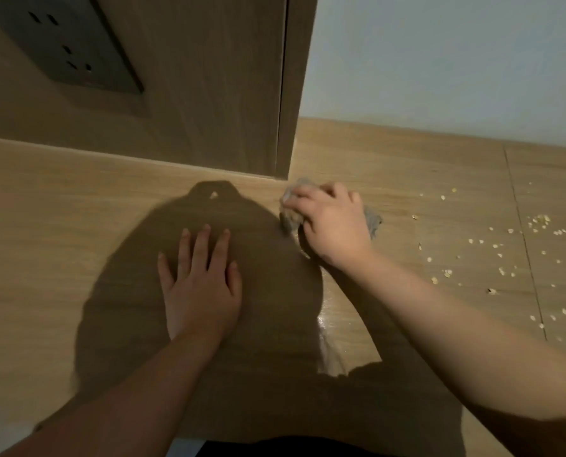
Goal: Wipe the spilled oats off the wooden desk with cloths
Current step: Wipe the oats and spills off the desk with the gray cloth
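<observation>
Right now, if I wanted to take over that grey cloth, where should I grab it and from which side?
Probably from above, over the crumpled middle. The grey cloth lies bunched in a lump on the desk, so a hand can close round it; the right hand grips it that way. Only small folds stick out on either side.

Dim, soft-focus; heavy central shadow

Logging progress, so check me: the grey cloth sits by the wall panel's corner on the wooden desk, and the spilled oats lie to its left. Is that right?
Not quite. The head view shows the oats scattered to the right of the grey cloth, not its left. The cloth does sit by the wall panel's corner on the wooden desk.
</observation>
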